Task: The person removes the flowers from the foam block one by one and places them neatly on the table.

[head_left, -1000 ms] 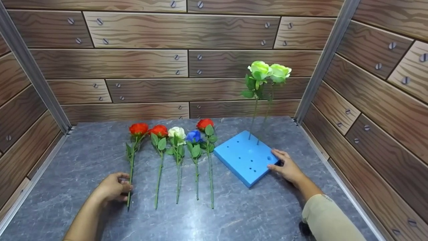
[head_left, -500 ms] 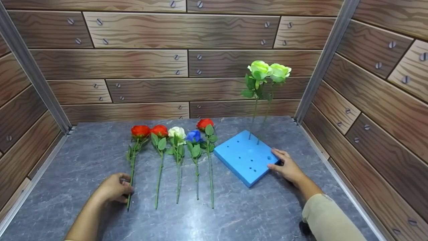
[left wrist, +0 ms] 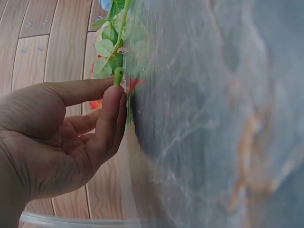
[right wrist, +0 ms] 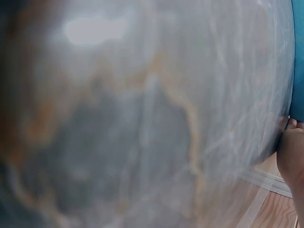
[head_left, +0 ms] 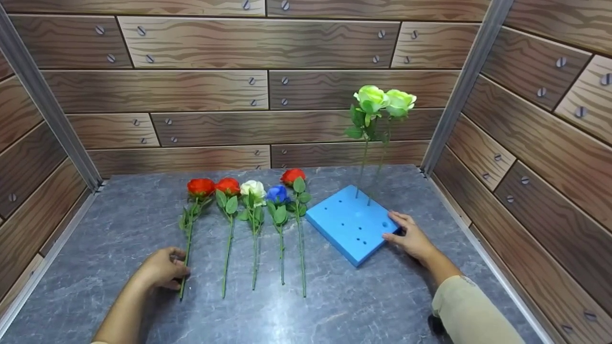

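The tabletop (head_left: pixel 334 306) looks glossy, the blue block (head_left: pixel 351 219) smooth, the sleeve (head_left: pixel 471 308) cloth

Head cam high, looks fwd/down, wide over ur tabletop (head_left: pixel 334 315); L wrist cam close, low to tabletop, faces ur L hand (head_left: pixel 165 268), shared w/ head; R wrist cam v. near tabletop, ur R hand (head_left: pixel 412 240) + blue block (head_left: pixel 351 224) at R edge, both in head too

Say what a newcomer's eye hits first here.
Probably the two pale green roses, standing tall near the far corner of the blue block, whose right corner the right hand grips. Then the row lying left of it on the grey table: three red roses, a white rose and a blue rose, the left hand pinching the leftmost stem.
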Demonstrator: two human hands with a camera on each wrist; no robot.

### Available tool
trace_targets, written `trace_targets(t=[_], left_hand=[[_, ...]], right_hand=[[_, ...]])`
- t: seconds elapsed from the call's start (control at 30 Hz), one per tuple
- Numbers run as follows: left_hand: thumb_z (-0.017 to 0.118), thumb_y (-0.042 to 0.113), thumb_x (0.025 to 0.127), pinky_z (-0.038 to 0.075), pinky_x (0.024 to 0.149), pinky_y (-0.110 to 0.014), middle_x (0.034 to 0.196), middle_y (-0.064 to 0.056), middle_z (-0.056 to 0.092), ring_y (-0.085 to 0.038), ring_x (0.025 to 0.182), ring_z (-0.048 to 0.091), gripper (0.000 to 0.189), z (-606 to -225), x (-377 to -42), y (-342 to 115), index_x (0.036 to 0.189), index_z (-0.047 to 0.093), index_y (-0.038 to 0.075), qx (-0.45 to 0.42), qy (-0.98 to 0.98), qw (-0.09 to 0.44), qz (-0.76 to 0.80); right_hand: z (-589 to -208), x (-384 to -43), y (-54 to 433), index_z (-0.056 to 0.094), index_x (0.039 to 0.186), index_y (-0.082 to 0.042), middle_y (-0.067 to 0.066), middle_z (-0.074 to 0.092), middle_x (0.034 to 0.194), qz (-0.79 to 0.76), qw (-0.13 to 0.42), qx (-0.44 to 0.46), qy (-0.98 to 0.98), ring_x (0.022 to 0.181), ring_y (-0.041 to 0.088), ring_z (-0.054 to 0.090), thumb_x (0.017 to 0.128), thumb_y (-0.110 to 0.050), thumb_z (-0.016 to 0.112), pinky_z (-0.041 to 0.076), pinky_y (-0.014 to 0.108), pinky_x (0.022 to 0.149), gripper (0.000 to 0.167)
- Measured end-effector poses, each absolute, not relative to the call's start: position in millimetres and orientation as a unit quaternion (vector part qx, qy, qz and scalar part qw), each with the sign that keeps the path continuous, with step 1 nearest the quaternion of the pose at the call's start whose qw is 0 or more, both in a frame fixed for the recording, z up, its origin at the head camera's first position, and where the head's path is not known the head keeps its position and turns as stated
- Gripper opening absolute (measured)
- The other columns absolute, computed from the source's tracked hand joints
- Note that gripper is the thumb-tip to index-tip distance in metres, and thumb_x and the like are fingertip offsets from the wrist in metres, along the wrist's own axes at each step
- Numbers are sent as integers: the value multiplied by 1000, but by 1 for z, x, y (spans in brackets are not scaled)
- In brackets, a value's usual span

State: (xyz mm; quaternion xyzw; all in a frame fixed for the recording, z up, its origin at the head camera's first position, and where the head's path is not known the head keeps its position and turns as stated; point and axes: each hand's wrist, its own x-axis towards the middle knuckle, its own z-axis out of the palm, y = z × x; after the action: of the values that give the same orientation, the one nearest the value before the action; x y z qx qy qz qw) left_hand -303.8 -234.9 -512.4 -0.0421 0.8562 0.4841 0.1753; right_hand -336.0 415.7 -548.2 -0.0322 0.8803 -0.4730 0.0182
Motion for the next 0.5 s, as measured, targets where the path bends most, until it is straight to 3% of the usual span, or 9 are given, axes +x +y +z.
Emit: trace_targets(t=[0.5], left_hand=[[78, -2, 93, 70, 81, -44, 124, -31, 66, -24, 96, 74, 60, -513, -304, -237, 143, 50, -16, -50, 861, 167, 477]], right_hand=[[-548, -337, 418, 30, 170, -3, 25, 17, 176, -470, 29, -30, 882, 167, 50, 9, 103, -28, 77, 15, 68, 137, 86]])
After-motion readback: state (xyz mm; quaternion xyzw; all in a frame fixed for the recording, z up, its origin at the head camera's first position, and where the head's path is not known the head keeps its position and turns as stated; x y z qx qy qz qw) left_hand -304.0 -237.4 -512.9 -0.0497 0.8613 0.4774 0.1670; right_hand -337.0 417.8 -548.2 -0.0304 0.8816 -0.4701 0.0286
